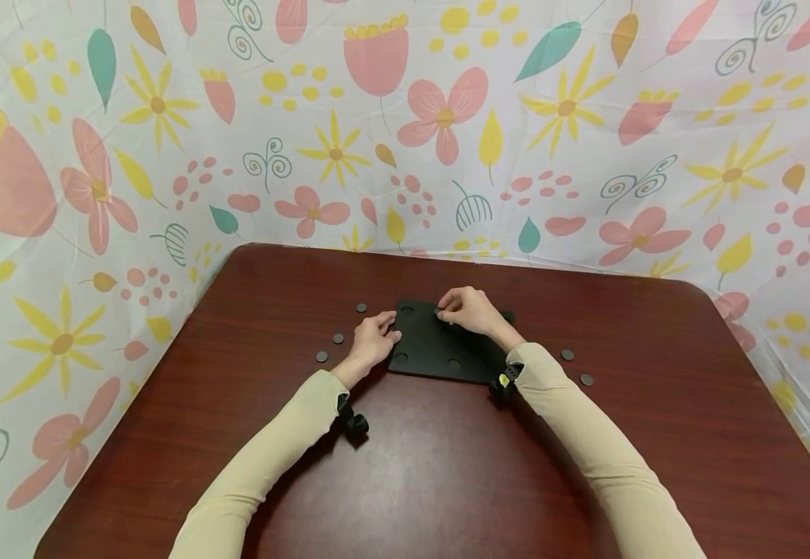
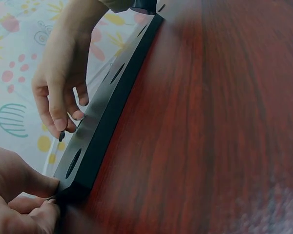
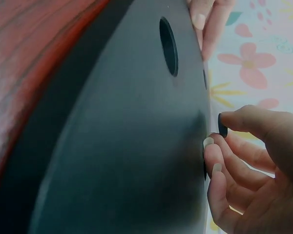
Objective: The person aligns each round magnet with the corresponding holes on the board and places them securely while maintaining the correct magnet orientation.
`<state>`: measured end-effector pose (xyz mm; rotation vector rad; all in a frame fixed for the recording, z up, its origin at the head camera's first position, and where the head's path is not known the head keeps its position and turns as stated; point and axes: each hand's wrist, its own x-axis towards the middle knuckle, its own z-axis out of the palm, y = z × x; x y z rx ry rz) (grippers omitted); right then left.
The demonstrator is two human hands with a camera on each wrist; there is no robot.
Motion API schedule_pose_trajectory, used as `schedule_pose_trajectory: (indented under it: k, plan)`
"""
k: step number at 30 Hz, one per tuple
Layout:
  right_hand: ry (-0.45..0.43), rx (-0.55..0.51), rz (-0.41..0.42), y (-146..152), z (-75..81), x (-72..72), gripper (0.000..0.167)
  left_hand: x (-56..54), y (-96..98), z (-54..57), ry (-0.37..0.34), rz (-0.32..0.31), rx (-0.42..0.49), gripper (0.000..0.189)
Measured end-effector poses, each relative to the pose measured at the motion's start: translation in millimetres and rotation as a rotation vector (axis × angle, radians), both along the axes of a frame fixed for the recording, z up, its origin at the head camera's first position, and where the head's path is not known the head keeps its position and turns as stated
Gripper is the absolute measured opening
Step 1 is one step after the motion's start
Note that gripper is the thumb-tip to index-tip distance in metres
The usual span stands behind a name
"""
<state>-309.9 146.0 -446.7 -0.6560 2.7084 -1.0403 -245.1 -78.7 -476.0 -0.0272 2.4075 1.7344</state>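
A flat black board (image 1: 432, 341) with round recesses lies on the table, its far right part hidden by my right forearm. My left hand (image 1: 371, 341) holds the board's left edge, with its thumb and fingertips against it in the left wrist view. Over the far side of the board, my right hand (image 1: 471, 310) pinches a small dark disc (image 3: 222, 125) between thumb and finger, its other fingers bent close to the board. That disc is seen edge-on just above the surface. Near the left hand lie several dark discs (image 1: 338, 338) on the table.
The reddish-brown wooden table (image 1: 405, 466) carries two more dark discs, a nearer one (image 1: 586, 380) and a farther one (image 1: 568, 355), right of the board. A flower-patterned cloth (image 1: 391, 155) hangs behind the table and along its sides. Each wrist wears a small black camera (image 1: 356, 425).
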Motion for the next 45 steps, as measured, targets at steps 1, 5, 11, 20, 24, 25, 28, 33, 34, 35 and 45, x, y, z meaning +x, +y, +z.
schedule_pose_trajectory:
  k: [1,5,11,20,24,25,28,33,34,35,45]
  plan:
    - [-0.004,0.002,-0.002,-1,0.2,0.0,0.019,0.0,-0.1,-0.5,0.000,0.001,-0.001,0.051]
    - [-0.007,0.007,0.001,-6,-0.2,-0.7,0.019,0.5,0.0,-1.6,-0.010,0.004,0.002,0.051]
    - [-0.008,0.014,0.006,-12,-1.6,-3.2,0.019,1.1,0.3,0.1,-0.015,0.007,0.006,0.051]
    - [-0.024,-0.003,-0.001,-25,-3.9,-6.2,0.019,0.1,0.0,-0.9,0.000,-0.010,-0.021,0.051]
    - [-0.032,0.006,-0.013,-30,-5.5,-8.0,0.020,-0.6,0.0,-2.3,0.012,-0.020,-0.034,0.050]
    - [-0.031,0.007,-0.016,-32,-5.6,-8.5,0.020,-0.9,0.1,-2.6,0.014,-0.021,-0.036,0.050]
    - [-0.024,0.015,-0.021,-35,-6.4,-10.0,0.021,-1.2,-0.2,-2.3,0.016,-0.021,-0.030,0.050]
    - [-0.009,0.047,-0.030,-38,-7.8,-11.2,0.021,1.1,0.5,-1.5,0.032,-0.022,-0.045,0.049]
    - [-0.007,0.053,-0.031,-38,-8.0,-11.2,0.022,1.7,0.7,-1.7,0.037,-0.025,-0.051,0.049]
    - [-0.007,0.057,-0.034,-38,-8.1,-11.1,0.022,2.2,0.9,-1.5,0.036,-0.026,-0.056,0.049]
    - [0.047,0.064,-0.026,-44,-9.8,-11.7,0.020,-1.5,1.4,-2.9,0.017,-0.010,-0.056,0.050]
